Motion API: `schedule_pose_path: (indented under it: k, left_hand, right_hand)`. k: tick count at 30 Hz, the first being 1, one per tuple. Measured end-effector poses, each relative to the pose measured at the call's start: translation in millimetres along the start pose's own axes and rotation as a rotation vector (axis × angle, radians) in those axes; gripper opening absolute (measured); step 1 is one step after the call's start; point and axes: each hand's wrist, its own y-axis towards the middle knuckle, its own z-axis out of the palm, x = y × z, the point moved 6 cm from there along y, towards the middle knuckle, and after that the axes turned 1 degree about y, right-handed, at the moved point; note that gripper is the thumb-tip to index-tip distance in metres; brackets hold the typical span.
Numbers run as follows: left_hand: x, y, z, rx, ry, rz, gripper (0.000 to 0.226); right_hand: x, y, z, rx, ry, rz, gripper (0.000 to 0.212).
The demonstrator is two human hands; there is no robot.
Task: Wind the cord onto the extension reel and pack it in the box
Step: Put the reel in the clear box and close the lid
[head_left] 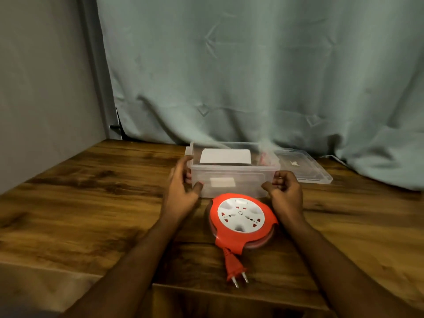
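An orange extension reel point(243, 222) with a white socket face lies flat on the wooden table, its cord wound in. Its orange two-pin plug point(235, 269) sticks out toward me. Just behind it stands a clear plastic box point(234, 177), lid off, with a white card inside. My left hand point(183, 189) grips the box's left end, thumb on the front wall. My right hand point(284, 191) holds the box's right front corner with curled fingers.
The box's clear lid point(307, 168) lies flat to the right of the box. A grey-green curtain point(252, 76) hangs right behind, draping onto the table at the right. The table's front edge point(206, 288) has a step near the plug.
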Motion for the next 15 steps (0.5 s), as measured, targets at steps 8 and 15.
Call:
schedule_pose_path:
  k: [8,15]
  left_hand:
    - [2.6,1.1,-8.8,-0.048,-0.245,-0.117,0.043]
    - [2.6,3.0,0.1,0.051,-0.287,-0.103,0.053]
  right_hand:
    - [15.6,-46.2,-8.8,0.295,-0.336,0.215,0.037]
    - [41.6,-55.9,-3.4,0.649,-0.621,0.325,0.051]
